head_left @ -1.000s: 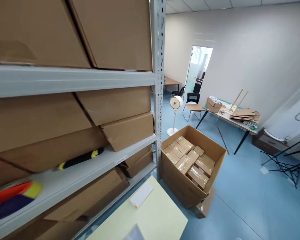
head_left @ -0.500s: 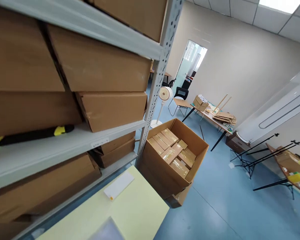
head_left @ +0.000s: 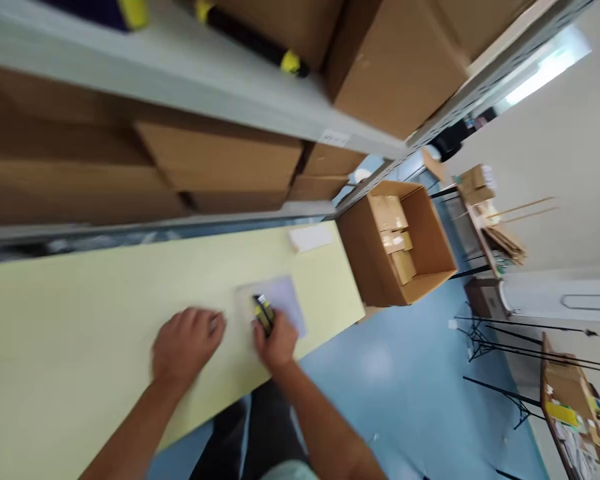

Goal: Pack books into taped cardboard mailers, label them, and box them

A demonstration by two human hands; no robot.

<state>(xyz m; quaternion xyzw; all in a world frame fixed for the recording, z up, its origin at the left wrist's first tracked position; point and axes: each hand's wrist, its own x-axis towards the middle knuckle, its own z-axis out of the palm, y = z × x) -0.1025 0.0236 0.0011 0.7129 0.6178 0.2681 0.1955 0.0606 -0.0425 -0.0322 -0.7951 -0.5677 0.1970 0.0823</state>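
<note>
My right hand [head_left: 279, 340] grips a short black-and-yellow tool [head_left: 263, 313] that looks like a utility knife, with a pale, shiny far end. Beneath it, a thin translucent lilac sheet [head_left: 287, 297] lies on the pale yellow tabletop [head_left: 105, 320]. To the left, over the same tabletop, my left hand [head_left: 187, 343] is closed with its fingers curled. Blur and the fingers themselves hide whatever may be inside it. Beyond the sheet, near the table's far edge, rests a white rectangular block or pad [head_left: 311, 237].
Metal shelving [head_left: 260, 97] full of cardboard boxes runs along the table's far side. A black rod-like item with yellow ends [head_left: 253, 37] lies on one shelf. Off the table's right end stands a big open carton [head_left: 370, 247] holding smaller boxes. Further right are tables and black stands.
The view has swung down and left toward the table. Both hands, out of sight before, now show over it, the right one with the black-and-yellow tool.
</note>
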